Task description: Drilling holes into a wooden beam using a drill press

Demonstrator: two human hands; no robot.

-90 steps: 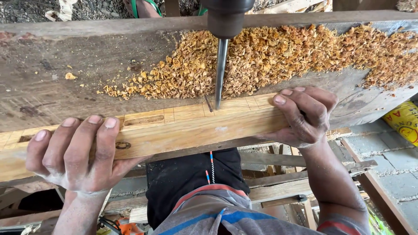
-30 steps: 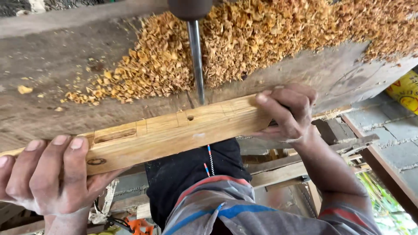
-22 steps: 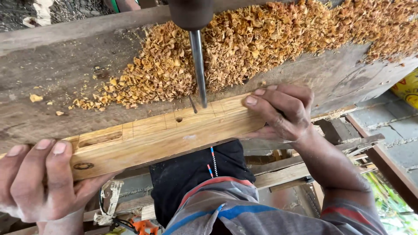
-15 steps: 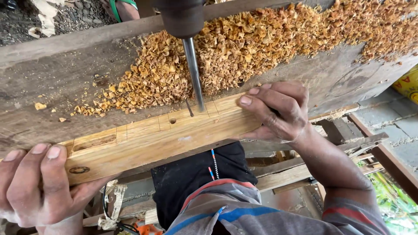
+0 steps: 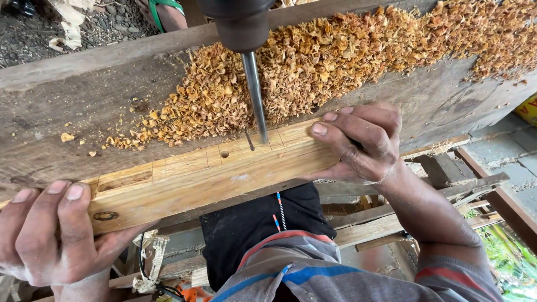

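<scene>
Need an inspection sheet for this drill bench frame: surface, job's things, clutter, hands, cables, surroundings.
Surface: weathered plank bench, grey and worn.
Job's things: pale wood bar with a slot, a drilled hole and pencil lines; drill bit tip meeting its top face.
Clutter: orange wood chips heaped behind the bar.
Hands: left hand grips the bar's near end; right hand clamps the other end, beside the bit.
Cables: nothing seen.
Surroundings: gravel and a green sandal above; wooden slats below.
</scene>
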